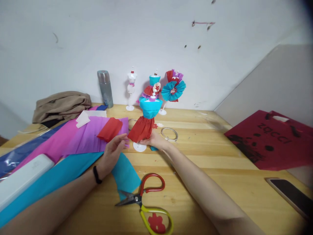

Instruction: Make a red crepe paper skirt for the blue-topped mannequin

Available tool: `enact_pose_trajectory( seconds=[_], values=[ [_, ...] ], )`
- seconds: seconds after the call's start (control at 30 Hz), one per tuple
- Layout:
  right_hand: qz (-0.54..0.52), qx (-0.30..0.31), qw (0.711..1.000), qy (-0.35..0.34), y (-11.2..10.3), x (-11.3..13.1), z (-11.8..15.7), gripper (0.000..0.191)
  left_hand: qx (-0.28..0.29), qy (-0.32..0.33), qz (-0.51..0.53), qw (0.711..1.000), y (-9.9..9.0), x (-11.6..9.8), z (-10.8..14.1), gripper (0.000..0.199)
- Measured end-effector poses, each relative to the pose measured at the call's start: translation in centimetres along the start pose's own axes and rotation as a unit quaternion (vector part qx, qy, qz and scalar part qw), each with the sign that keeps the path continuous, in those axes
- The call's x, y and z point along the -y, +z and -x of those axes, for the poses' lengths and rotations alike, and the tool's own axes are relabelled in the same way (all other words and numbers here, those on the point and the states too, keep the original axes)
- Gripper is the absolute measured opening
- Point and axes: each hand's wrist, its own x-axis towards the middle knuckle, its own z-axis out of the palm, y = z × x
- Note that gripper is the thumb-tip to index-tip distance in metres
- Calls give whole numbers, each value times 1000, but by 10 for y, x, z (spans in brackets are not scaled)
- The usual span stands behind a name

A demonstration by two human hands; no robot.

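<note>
A miniature dress form stands in front of me, wearing a turquoise crepe-paper top (151,107) and a gathered red paper skirt (141,128). Its round white base (139,146) shows below the hem. My right hand (154,139) is closed at the skirt's lower right edge, with part of its fingers hidden behind the paper. To the left of the skirt, my left hand (113,155) is held apart from it, fingers extended and slightly spread, holding nothing. A folded red paper piece (110,128) lies just beyond that hand, on purple paper (84,135).
Red-and-yellow-handled scissors (137,198) lie open at the front, beside a turquoise strip (127,173). Behind stand other dress forms (131,88) and a thermos (105,89). A wire coil (169,134) is right of my hand; a phone (290,194) and red bag (271,140) lie farther right.
</note>
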Motion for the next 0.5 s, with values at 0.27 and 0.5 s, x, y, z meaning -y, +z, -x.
enact_pose_trajectory(
  seconds=[0.27,0.5],
  values=[
    [-13,45,999,0,15,31,15,32,-26,-40,36,998,-4,-1,-3,50],
    [-38,151,987,43,22,45,25,31,-112,-65,130,983,-17,-20,-27,37]
  ],
)
